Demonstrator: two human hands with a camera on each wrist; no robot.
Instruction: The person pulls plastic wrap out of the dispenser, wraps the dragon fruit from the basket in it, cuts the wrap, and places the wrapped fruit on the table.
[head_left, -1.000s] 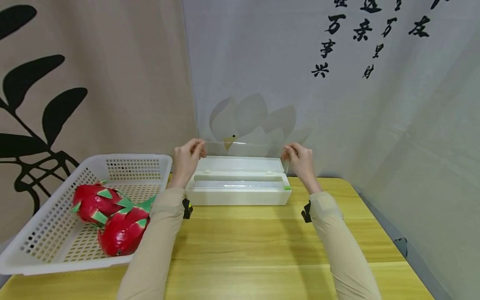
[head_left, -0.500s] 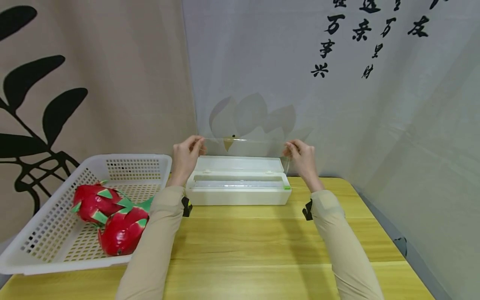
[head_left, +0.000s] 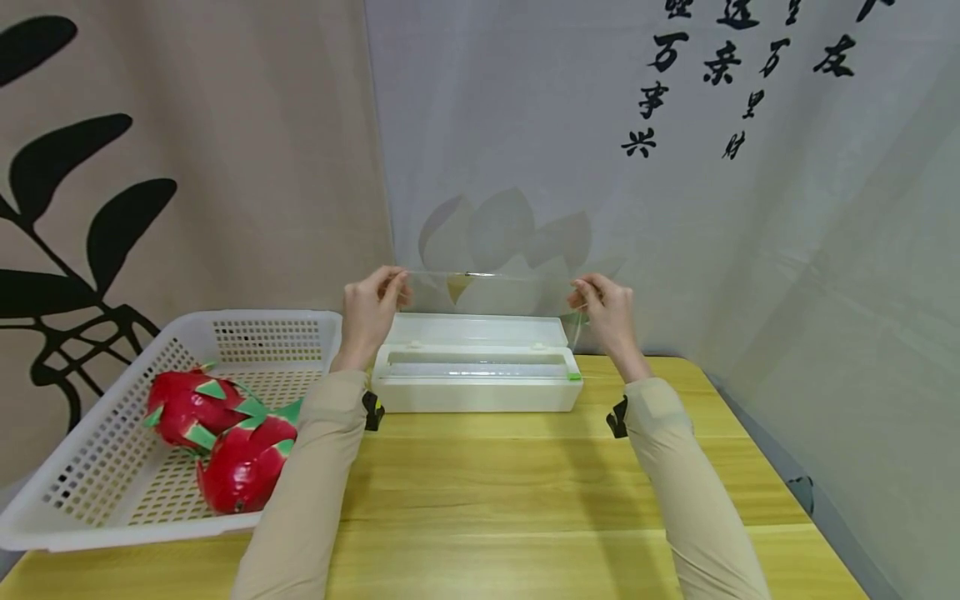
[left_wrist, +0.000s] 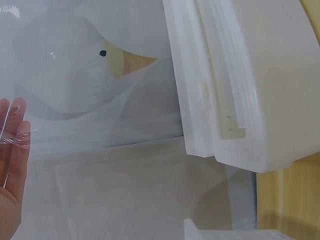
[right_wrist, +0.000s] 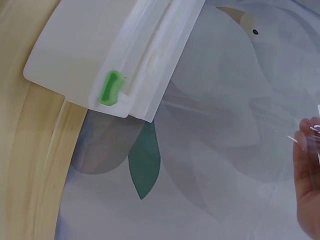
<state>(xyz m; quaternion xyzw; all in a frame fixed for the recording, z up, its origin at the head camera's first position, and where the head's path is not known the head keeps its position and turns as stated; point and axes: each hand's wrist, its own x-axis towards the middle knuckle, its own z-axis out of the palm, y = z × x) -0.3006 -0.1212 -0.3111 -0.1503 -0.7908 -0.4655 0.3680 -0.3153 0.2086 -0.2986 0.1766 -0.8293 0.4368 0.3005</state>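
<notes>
Lying in white basket [head_left: 135, 533], left: two dragon fruits [head_left: 243, 467], no film visible on them. Left hand [head_left: 369, 312] pinches one corner of clear film [head_left: 487, 276] — stretched above white box [head_left: 476, 395], lid [head_left: 480, 330] up, apparently not yet cut; right hand [head_left: 609, 312] pinches other corner.

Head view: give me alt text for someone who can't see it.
A person's left grip and right grip hold clear film between them, above an open white box on a wooden table. Two red dragon fruits lie in a white basket to the left.
</notes>
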